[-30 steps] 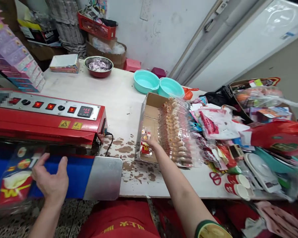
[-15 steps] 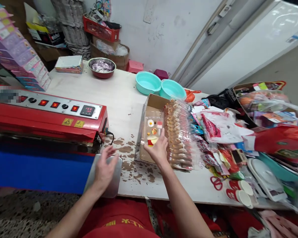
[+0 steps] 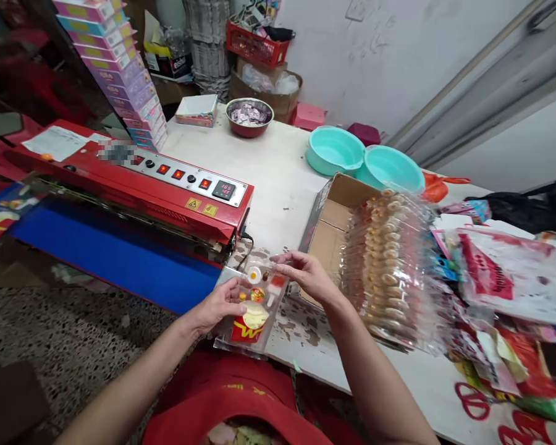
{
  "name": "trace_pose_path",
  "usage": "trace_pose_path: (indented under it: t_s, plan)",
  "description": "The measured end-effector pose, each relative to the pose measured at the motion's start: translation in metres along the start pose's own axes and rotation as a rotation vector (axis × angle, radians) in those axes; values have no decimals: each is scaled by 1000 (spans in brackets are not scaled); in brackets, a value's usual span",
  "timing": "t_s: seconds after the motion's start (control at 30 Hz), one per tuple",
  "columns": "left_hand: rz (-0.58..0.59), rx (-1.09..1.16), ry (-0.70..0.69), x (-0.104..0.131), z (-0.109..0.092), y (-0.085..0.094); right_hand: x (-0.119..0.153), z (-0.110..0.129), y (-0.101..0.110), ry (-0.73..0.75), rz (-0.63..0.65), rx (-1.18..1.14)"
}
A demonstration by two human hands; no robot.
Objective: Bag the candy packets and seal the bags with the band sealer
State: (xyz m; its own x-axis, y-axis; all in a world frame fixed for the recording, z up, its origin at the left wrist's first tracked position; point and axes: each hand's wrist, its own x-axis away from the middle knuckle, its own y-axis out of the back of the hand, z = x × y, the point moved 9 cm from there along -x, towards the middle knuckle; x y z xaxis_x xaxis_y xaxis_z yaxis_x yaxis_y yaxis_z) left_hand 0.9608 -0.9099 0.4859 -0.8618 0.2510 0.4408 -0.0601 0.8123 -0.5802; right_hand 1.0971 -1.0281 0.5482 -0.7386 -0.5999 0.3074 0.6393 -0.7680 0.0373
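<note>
The left hand (image 3: 219, 305) and right hand (image 3: 307, 276) hold a clear pack (image 3: 254, 309) at the near end of the blue belt (image 3: 120, 247). The red machine (image 3: 167, 204) sits behind the belt. A box (image 3: 332, 230) full of packs (image 3: 389, 266) is to the right, with two green tubs (image 3: 336, 150) behind it.

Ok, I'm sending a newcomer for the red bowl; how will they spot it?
On the white table, look past the red machine. The bowl stands between a small box and two turquoise basins; unlike them, it's red outside, silvery inside and holding packets.
</note>
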Motion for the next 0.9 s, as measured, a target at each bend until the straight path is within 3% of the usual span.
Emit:
trace_pose_path:
  t_s: [0.23,0.37,0.57,0.73,0.9]
  plan:
    - [-365,-114,-220,4,-33,29,-14,-35,-40,-103,-131,-97]
    - [-412,7,-179,4,-36,40,-15,-34,-46,-77,-167,-100]
    - [-488,123,-151,3,-44,61,-17,-35,-68,-69,-113,-90]
    - [-638,163,-209,-12,-45,87,-20,-47,-76,-51,-222,-153]
    - [-646,149,-149,-14,-43,107,-37,-68,-73,-80,-330,-289]
